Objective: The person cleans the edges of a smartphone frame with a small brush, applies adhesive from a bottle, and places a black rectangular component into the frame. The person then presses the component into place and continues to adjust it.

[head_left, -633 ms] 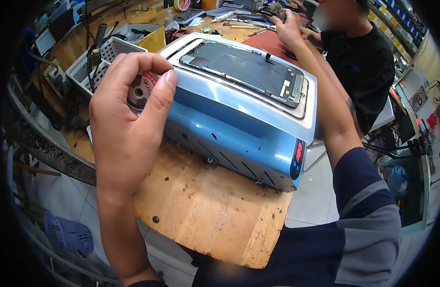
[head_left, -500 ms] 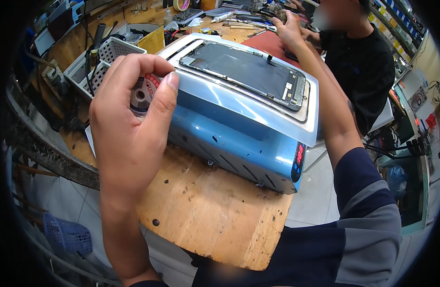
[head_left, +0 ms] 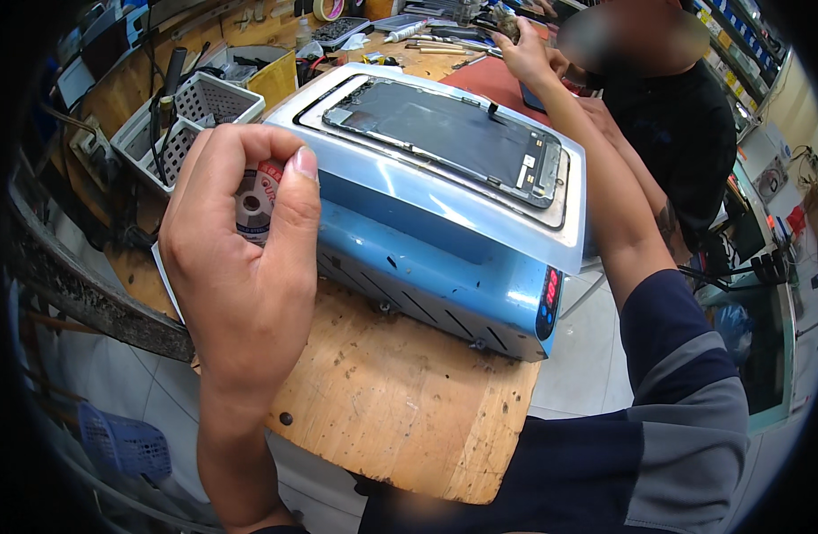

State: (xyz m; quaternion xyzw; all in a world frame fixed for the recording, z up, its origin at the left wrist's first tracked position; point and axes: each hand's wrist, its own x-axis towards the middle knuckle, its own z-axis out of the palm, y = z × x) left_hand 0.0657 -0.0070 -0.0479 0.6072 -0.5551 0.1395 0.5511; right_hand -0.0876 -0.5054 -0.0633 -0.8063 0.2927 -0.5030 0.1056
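Note:
My left hand (head_left: 244, 240) curls at the left corner of a translucent mat (head_left: 373, 182), its thumb and forefinger pinching the edge. The mat lies on a blue box-shaped heating machine (head_left: 427, 267) with a lit red display. On top rests a phone screen assembly (head_left: 435, 129), dark back up, with a small flex tab sticking up. A wire spool (head_left: 253, 203) shows through the gap between thumb and fingers. Far off at the upper right, my right hand (head_left: 529, 58) reaches over the bench with fingers bent around something small that I cannot make out.
The machine stands on a wooden bench (head_left: 382, 400). White perforated baskets (head_left: 217, 100) and a yellow bin (head_left: 280, 78) are at the left. Several hand tools and a white tube (head_left: 404, 33) lie at the back. Another person (head_left: 667, 133) in black sits at the right, near a red mat (head_left: 489, 84).
The view has shifted slightly, moving the machine and my left hand a little left in the picture. My left hand stays at the mat's corner. My right hand has moved slightly at the back of the bench.

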